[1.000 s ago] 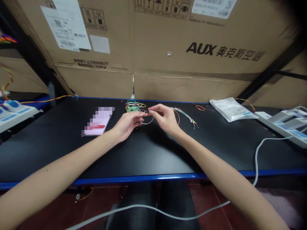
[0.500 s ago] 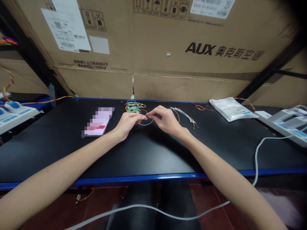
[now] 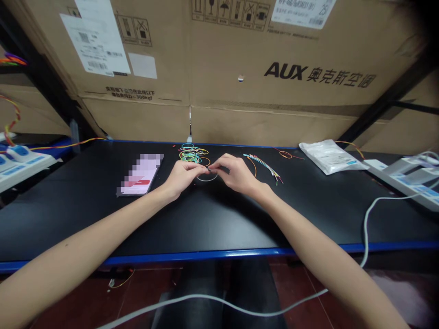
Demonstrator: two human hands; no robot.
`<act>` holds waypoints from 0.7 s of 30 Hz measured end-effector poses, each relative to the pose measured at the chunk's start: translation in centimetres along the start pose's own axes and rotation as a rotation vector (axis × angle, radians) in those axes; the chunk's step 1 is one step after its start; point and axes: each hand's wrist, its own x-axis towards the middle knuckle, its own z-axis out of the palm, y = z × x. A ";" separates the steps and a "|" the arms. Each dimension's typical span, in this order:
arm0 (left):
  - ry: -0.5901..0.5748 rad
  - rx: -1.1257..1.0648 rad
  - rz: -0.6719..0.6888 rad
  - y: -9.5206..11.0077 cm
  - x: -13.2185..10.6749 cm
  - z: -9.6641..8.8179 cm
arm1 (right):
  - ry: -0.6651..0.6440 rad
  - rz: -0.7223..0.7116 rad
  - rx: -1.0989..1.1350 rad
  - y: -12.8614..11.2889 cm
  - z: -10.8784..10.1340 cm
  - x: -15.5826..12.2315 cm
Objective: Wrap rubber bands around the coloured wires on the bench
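My left hand (image 3: 181, 176) and my right hand (image 3: 236, 173) meet above the middle of the black table (image 3: 212, 214). Both pinch the ends of one thin white wire (image 3: 207, 179), which hangs between them in a small loop just over the table top. A pile of coloured wire loops (image 3: 190, 153) lies just behind my left hand. A bundle of straight coloured wires (image 3: 265, 165) lies to the right of my right hand.
Large cardboard boxes (image 3: 219, 68) wall off the back. A pink booklet (image 3: 140, 173) lies at left, a white plastic bag (image 3: 329, 156) at right. White power strips (image 3: 20, 160) sit at far left and white devices (image 3: 408, 180) at far right. A grey cable (image 3: 366, 228) hangs over the front edge.
My hands have drawn closer together and sunk slightly toward the table. The white wire loop between them has become smaller and flatter.
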 end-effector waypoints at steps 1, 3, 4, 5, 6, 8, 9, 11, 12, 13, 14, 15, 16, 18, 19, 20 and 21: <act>0.000 0.013 0.001 0.0 0.0 0.0 | -0.007 0.001 -0.010 0.0 0.0 0.0; -0.003 0.047 0.001 0.1 -0.1 0.0 | -0.021 -0.001 -0.026 0.0 -0.1 0.0; -0.008 0.071 0.002 0.1 -0.1 0.0 | -0.032 -0.006 -0.035 0.1 -0.1 -0.1; -0.014 0.097 0.004 0.2 -0.1 0.0 | -0.046 -0.014 -0.045 0.2 -0.1 -0.1; -0.020 0.126 0.009 0.2 -0.1 0.0 | -0.060 -0.025 -0.057 0.3 -0.1 -0.1; -0.033 0.180 0.018 0.3 -0.1 -0.1 | -0.091 -0.055 -0.080 0.6 0.0 -0.2; -0.039 0.200 0.021 0.3 -0.1 -0.1 | -0.105 -0.071 -0.088 0.7 0.0 -0.3; -0.051 0.225 0.024 0.2 -0.1 -0.2 | -0.126 -0.086 -0.095 0.8 0.1 -0.3; -0.059 0.230 0.026 0.2 0.0 -0.3 | -0.130 -0.079 -0.093 0.8 0.1 -0.3; -0.065 0.233 0.030 0.2 0.0 -0.3 | -0.129 -0.062 -0.087 0.8 0.2 -0.3; -0.071 0.236 0.034 0.2 0.0 -0.4 | -0.126 -0.040 -0.077 0.8 0.2 -0.3; -0.074 0.240 0.037 0.2 0.1 -0.4 | -0.122 -0.016 -0.066 0.7 0.2 -0.3; -0.076 0.247 0.040 0.1 0.1 -0.4 | -0.117 0.004 -0.055 0.7 0.3 -0.3; -0.074 0.268 0.049 0.1 0.1 -0.5 | -0.109 0.027 -0.048 0.7 0.3 -0.3; -0.073 0.280 0.051 0.1 0.1 -0.5 | -0.107 0.031 -0.052 0.7 0.4 -0.3; -0.076 0.292 0.053 0.0 0.1 -0.5 | -0.106 0.030 -0.061 0.7 0.4 -0.4; -0.080 0.302 0.055 0.0 0.2 -0.5 | -0.108 0.024 -0.071 0.7 0.4 -0.4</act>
